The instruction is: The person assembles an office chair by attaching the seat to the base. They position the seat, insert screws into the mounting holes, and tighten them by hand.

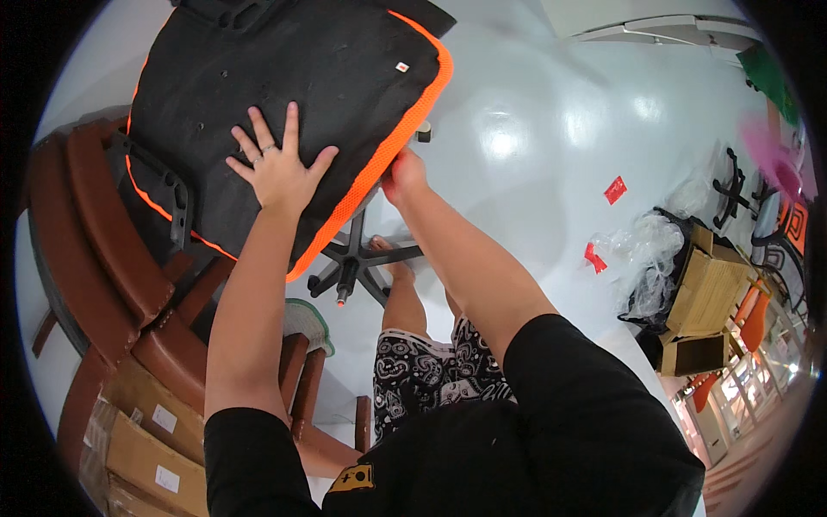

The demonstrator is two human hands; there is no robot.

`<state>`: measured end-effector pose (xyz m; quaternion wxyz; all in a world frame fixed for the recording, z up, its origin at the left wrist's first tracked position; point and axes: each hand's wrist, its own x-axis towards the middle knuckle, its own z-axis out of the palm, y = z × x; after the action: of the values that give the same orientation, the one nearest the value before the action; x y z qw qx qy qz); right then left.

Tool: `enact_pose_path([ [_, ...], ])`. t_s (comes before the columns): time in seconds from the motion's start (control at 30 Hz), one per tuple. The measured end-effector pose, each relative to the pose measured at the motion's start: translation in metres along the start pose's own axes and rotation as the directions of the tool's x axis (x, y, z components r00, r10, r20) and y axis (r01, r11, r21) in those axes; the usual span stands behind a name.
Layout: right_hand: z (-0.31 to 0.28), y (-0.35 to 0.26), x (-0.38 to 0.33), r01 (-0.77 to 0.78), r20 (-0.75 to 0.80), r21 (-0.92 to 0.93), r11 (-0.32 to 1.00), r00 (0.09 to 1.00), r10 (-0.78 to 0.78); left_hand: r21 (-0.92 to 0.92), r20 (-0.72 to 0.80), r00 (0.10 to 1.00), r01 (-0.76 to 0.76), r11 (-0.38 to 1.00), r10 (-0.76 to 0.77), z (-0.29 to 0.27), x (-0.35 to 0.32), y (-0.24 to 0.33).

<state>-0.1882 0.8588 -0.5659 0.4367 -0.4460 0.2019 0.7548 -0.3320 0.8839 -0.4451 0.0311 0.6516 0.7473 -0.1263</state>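
A chair seat [319,77] with a black underside and an orange mesh edge is tipped up in front of me, underside facing me. My left hand [284,172] lies flat on that underside with its fingers spread, a ring on one finger. My right hand [405,178] is closed on the orange edge at the near right; its fingertips are hidden behind the seat. Black armrests show at the seat's top [226,13] and lower left [183,207]. Below the seat, a black star-shaped chair base [351,261] stands on the floor beside my foot.
Brown padded wooden seating [103,233] lines the left, with cardboard boxes [155,435] below it. To the right, an opened carton [711,284], crumpled clear plastic [650,263] and a red scrap [614,190] lie on the pale floor. Chair parts [780,246] stand at the far right.
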Motion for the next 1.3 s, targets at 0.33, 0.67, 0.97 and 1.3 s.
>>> enact_pose_path([
  [0.33,-0.049,-0.024,-0.052,0.043,-0.091,0.036,0.998,0.995,-0.04,-0.014,0.001,0.987,-0.158,0.987,0.158,-0.003,-0.031,0.044],
  [0.67,-0.153,-0.01,-0.135,0.18,-0.083,0.091,0.98,0.982,-0.172,-0.104,-0.021,0.886,-0.463,0.88,0.463,-0.011,-0.109,0.093],
  [0.97,-0.244,0.034,-0.204,0.073,-0.117,0.006,0.997,0.99,-0.072,-0.161,0.048,0.794,-0.592,0.789,0.606,0.009,-0.197,0.101],
  [1.3,-0.252,-0.016,-0.18,0.133,0.116,-0.324,0.937,0.988,-0.1,0.016,-0.216,0.792,-0.582,0.813,0.571,0.03,-0.197,0.094],
])
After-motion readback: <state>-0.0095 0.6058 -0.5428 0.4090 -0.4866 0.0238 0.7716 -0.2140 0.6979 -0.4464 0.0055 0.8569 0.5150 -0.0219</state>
